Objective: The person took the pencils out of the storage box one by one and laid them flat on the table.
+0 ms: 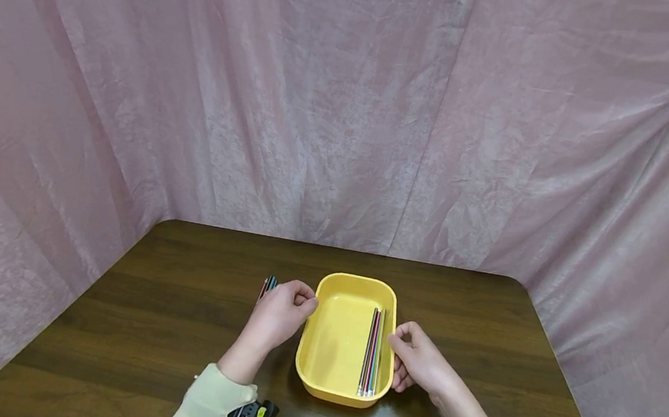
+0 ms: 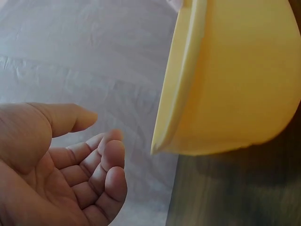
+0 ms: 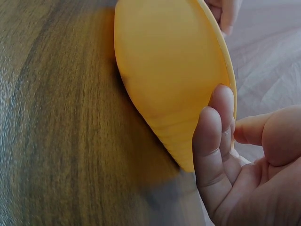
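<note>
A yellow plastic bin point(image 1: 336, 343) stands on the table, and several coloured pencils point(image 1: 371, 354) lie lengthwise along its right inner side. At its right wall, my right hand point(image 1: 421, 363) pinches the rim between thumb and fingers; the right wrist view has the fingers point(image 3: 209, 136) against the outer wall. My left hand point(image 1: 279, 316) hovers by the left rim, its fingers loosely curled with nothing in them; a gap to the bin shows in the left wrist view. Behind the left hand lie more coloured pencils point(image 1: 268, 285), mostly hidden by it.
The dark wooden table point(image 1: 187, 302) extends around the bin on all sides. Pink velvety curtains point(image 1: 345, 113) hang along the far edge and both sides. A black wrist strap point(image 1: 262, 412) sits on the left sleeve.
</note>
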`<state>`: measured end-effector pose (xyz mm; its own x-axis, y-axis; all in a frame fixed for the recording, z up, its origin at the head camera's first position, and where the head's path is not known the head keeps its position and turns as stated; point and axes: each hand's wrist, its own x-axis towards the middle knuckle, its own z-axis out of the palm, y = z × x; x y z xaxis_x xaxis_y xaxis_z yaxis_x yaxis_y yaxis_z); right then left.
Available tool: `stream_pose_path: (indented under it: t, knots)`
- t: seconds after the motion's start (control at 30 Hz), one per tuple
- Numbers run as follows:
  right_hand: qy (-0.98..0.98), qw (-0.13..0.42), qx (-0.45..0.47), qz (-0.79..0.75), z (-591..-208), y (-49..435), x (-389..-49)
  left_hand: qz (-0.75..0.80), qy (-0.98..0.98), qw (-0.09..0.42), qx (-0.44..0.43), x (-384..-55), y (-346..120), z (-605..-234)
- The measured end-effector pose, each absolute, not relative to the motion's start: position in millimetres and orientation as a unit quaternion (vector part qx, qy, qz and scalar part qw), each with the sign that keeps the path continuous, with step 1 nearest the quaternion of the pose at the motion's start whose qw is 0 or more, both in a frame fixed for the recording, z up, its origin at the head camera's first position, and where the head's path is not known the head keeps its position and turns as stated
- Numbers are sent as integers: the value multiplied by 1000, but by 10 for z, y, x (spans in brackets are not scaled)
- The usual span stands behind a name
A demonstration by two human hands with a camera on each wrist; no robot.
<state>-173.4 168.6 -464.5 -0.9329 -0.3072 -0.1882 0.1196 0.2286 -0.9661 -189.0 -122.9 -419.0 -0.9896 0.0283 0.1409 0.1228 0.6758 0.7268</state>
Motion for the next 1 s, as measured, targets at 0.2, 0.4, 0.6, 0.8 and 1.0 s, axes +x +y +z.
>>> stream_pose_path:
  t: [0.2, 0.4, 0.6, 0.8, 1.0]
  knots:
    - [766, 174, -59, -616, -4645, 1691, -1743, -408, -909, 53, -60, -1878, -1085, -4196]
    - [766, 172, -55, -617, -4644, 1691, -1742, -394, -915, 45, -71, -1855, -942, -4186]
    - [758, 178, -54, -626, -4649, 1683, -1732, -372, -923, 41, -83, -1838, -825, -4201]
    - [751, 182, -60, -632, -4654, 1682, -1732, -364, -926, 35, -92, -1824, -736, -4241]
    - [748, 188, -58, -634, -4658, 1685, -1729, -358, -926, 35, -112, -1823, -660, -4342]
